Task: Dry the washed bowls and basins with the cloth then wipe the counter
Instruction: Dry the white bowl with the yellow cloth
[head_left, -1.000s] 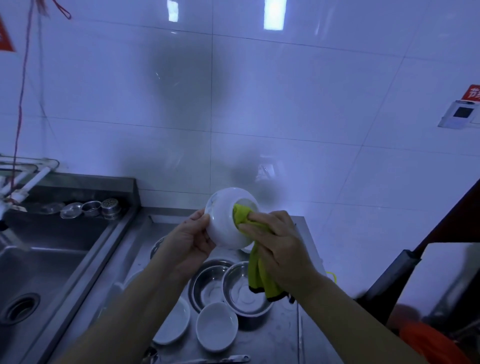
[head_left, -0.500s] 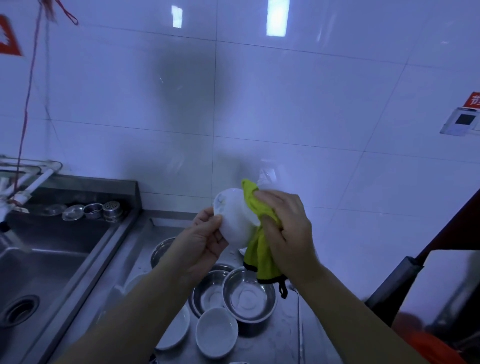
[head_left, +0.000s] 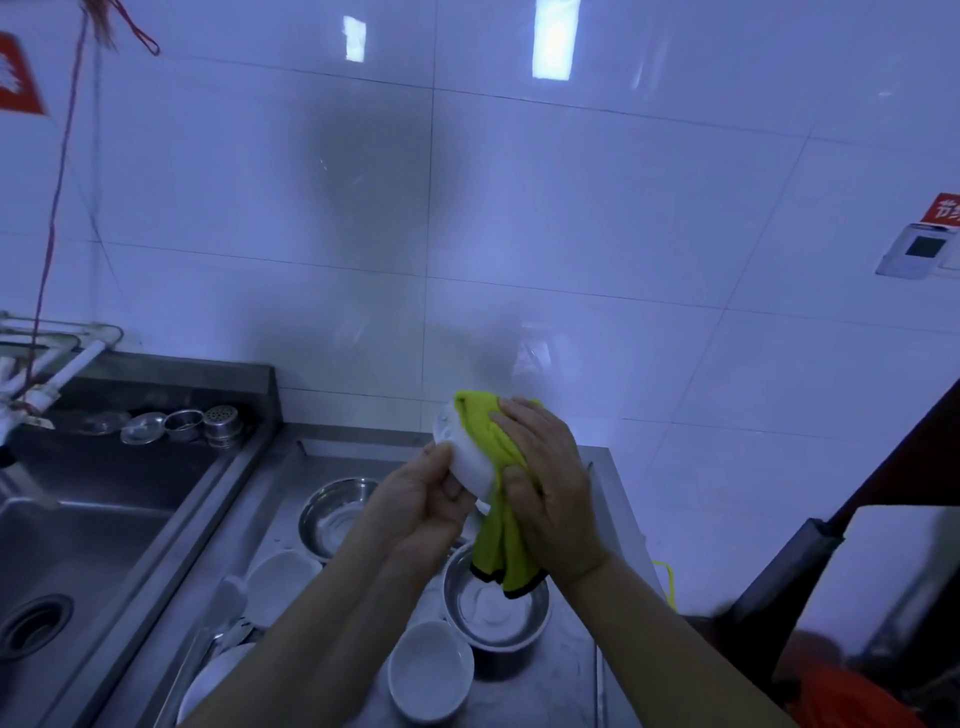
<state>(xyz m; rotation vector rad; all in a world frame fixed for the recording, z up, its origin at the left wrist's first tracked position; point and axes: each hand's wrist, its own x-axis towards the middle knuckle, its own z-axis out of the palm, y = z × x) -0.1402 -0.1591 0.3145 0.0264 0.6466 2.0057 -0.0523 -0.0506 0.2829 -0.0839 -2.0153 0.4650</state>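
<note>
A small white bowl (head_left: 470, 457) is held up above the steel counter (head_left: 561, 680), turned on its side. My left hand (head_left: 421, 499) grips its lower edge with thumb and fingers. My right hand (head_left: 545, 483) presses a yellow-green cloth (head_left: 501, 525) with a dark hem against the bowl's right side, thumb curled round the cloth; the cloth's tail hangs down. Below stand steel basins (head_left: 493, 613) (head_left: 335, 512) and white bowls (head_left: 431, 670) (head_left: 280, 579).
A deep steel sink (head_left: 88, 540) with a drain lies at the left, with small metal strainers (head_left: 182, 423) on its back ledge and white pipes (head_left: 47, 374) above. A dark handle (head_left: 779, 577) and orange object (head_left: 852, 696) stand at the right. White tiled wall behind.
The cloth has slid from the bowl's opening round to its right outer side, and my left hand has turned the bowl and shifted its grip lower.
</note>
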